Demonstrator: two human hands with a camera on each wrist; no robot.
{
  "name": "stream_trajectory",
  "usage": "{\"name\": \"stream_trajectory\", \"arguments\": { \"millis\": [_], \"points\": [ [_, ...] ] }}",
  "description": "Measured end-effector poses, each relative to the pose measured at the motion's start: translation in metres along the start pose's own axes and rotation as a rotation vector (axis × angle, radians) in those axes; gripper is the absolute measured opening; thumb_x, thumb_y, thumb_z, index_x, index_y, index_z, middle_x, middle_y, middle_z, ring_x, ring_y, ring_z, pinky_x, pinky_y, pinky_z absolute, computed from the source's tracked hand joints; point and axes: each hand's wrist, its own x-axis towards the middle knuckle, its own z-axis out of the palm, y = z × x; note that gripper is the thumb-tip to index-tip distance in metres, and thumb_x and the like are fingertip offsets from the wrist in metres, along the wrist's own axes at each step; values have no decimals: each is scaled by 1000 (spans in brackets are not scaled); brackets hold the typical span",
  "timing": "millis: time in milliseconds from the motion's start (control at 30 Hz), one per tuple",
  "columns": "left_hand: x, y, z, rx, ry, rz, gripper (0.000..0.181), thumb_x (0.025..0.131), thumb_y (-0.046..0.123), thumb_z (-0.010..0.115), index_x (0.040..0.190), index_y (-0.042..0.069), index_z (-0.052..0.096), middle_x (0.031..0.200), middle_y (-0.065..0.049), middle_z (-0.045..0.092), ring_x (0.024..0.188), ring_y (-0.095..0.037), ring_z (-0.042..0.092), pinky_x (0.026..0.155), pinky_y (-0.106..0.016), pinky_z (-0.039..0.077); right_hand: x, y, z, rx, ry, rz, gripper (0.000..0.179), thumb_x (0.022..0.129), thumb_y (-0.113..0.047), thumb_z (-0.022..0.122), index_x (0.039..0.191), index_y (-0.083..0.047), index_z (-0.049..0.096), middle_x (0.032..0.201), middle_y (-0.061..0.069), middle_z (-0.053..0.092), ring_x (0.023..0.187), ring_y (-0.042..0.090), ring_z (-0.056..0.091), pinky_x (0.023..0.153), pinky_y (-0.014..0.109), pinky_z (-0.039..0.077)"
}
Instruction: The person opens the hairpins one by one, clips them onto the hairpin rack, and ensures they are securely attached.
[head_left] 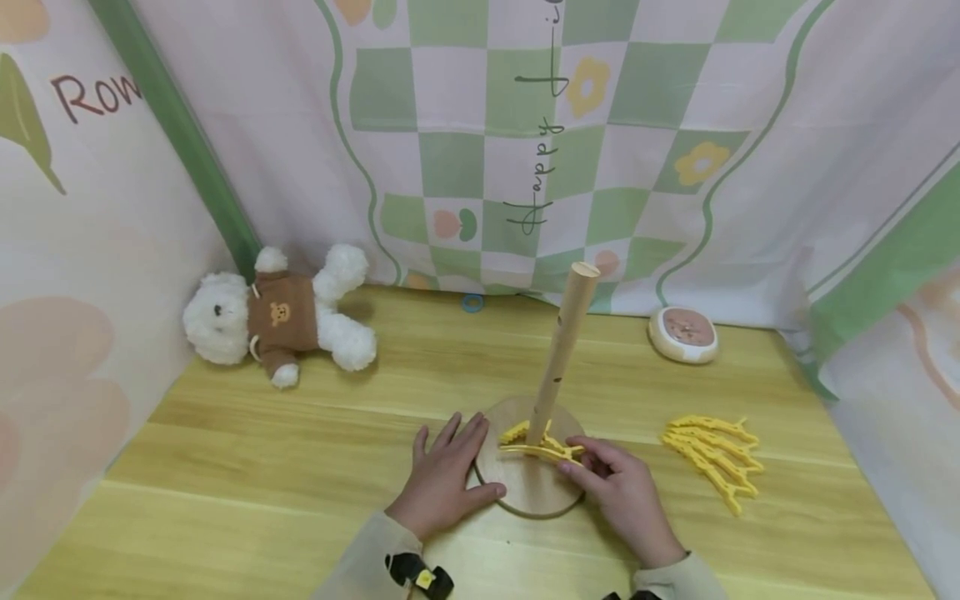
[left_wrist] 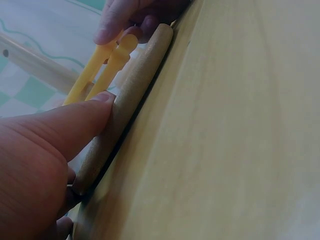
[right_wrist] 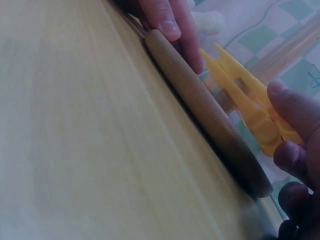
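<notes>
A round wooden base (head_left: 528,496) carries an upright wooden rod (head_left: 562,354). My left hand (head_left: 446,483) rests against the base's left edge, its fingers extended and its thumb (left_wrist: 85,120) on the rim. My right hand (head_left: 626,492) pinches a yellow branch-shaped plastic piece (head_left: 543,452) between thumb and fingers at its right end. That piece lies across the front of the rod, low over the base. Another yellow piece (head_left: 516,432) shows behind it by the rod's foot. In the right wrist view, two yellow prongs (right_wrist: 227,80) point toward my left hand.
Several yellow branch-shaped pieces (head_left: 716,454) lie fanned out on the table at right. A white plush dog (head_left: 281,317) in a brown top lies at left. Toward the back are a small blue ring (head_left: 472,302) and a round-cornered clock-like object (head_left: 684,335). Printed curtains (head_left: 525,158) border the table (head_left: 262,492).
</notes>
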Motion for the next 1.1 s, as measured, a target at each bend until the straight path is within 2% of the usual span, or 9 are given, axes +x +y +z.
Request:
{"name": "stream_trajectory", "arguments": {
  "millis": [933,1100],
  "points": [
    [0,2,-2,-4,-9,-5,92,89,60,66,159,13,30,163,-2,28,152,-33,18,115,-69,1,1,-1,0,-25,-16,-20,33,81,-19,84,111,-6,76,75,-6,59,69,8,53,63,23,48],
    [0,2,-2,-6,-11,-5,91,89,60,66,159,13,30,163,-3,28,152,-33,18,115,-69,2,2,-2,1,-21,-27,0,34,82,-21,84,112,-7,76,75,-5,59,69,8,53,64,23,47]
  ]
}}
